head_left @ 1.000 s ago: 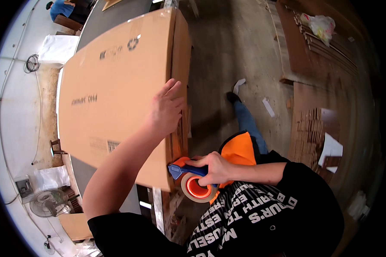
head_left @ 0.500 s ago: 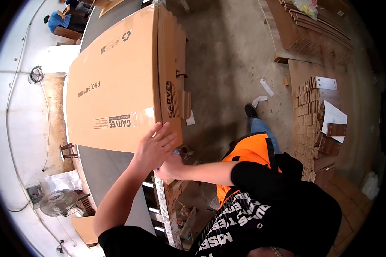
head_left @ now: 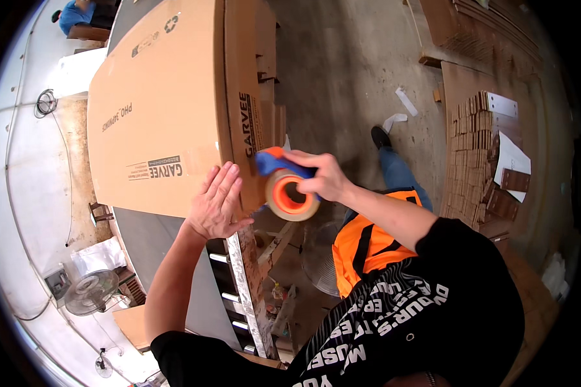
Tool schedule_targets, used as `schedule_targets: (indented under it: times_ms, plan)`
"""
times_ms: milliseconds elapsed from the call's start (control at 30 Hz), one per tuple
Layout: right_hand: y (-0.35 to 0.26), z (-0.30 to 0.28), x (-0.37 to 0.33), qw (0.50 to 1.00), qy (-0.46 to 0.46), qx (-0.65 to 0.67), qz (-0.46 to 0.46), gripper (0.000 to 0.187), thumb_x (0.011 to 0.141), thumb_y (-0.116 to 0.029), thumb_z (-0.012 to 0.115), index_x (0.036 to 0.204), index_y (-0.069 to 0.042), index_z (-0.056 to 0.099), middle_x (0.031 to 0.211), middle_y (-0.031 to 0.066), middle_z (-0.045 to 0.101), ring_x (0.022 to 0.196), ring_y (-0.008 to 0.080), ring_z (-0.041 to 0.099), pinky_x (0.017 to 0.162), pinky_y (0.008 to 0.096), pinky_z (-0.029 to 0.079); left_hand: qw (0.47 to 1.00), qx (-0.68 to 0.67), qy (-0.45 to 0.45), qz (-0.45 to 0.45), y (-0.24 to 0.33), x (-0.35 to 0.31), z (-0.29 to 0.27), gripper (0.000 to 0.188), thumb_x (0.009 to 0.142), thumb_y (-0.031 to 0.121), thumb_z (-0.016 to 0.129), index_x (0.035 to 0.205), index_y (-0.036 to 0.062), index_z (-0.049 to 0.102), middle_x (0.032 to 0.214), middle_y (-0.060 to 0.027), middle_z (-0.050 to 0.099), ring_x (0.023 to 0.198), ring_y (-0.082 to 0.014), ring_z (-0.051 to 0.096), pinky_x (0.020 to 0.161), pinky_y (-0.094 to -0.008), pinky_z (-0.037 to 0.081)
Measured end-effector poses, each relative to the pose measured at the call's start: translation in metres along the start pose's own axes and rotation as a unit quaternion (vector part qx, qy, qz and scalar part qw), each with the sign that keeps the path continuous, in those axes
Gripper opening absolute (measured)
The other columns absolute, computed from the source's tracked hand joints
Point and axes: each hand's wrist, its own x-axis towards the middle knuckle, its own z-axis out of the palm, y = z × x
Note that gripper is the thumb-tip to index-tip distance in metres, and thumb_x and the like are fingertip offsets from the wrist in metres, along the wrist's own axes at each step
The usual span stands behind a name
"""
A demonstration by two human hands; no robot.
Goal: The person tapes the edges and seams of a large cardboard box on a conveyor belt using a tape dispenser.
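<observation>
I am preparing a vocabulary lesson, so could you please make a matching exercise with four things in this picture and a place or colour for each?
1. cardboard box
2. left hand
3. coiled cable
4. tape dispenser

A. in the right hand
B. against the white wall
C. brown with dark print
D. at the box's near corner

Pairs: 1-C, 2-D, 3-B, 4-A

Recycling sign on the top of a brown carton, framed small signs beside it, dark characters lower, bold lettering below these, large letters on its side, white capitals on a black shirt
</observation>
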Motion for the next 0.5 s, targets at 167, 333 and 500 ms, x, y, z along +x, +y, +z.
schedule_targets:
  times_ms: [167, 333, 500]
  plan:
    - [0.035, 0.081, -0.082, 0.988, -0.008, -0.150, -0.021, 0.063, 0.064, -0.028, 0.070, 0.123, -0.008, 0.066, 0.118, 0.0194, 0.065, 0.102, 0.0302, 0.068, 0.086, 0.0370, 0.054, 0.996, 0.069, -0.038, 0.043, 0.006, -0.006, 0.001, 0.060, 0.084, 0.052, 0.063, 0.130, 0.0139, 0.056, 0.141, -0.0052, 0.051, 0.139, -0.0414, 0.035, 0.116, -0.0550, 0.021]
    - [0.019, 0.171, -0.025, 0.962, -0.104, -0.233, 0.099, 0.036, 0.067, -0.026, 0.068, 0.101, -0.013, 0.071, 0.102, 0.0187, 0.067, 0.084, 0.0350, 0.068, 0.075, 0.0423, 0.055, 0.995, 0.065, -0.066, 0.035, 0.010, -0.011, -0.004, 0.042, 0.084, 0.046, 0.063, 0.113, 0.0166, 0.068, 0.133, -0.0009, 0.058, 0.141, -0.0374, 0.035, 0.118, -0.0516, 0.020]
    - [0.043, 0.170, -0.039, 0.947, -0.174, -0.248, -0.108, 0.022, 0.065, -0.021, 0.065, 0.085, -0.011, 0.068, 0.095, 0.0121, 0.069, 0.096, 0.0305, 0.066, 0.079, 0.0462, 0.053, 0.972, 0.102, -0.211, 0.000, 0.028, 0.023, -0.018, 0.052, 0.085, 0.050, 0.060, 0.115, 0.0084, 0.068, 0.135, -0.0031, 0.058, 0.140, -0.0321, 0.036, 0.120, -0.0472, 0.019]
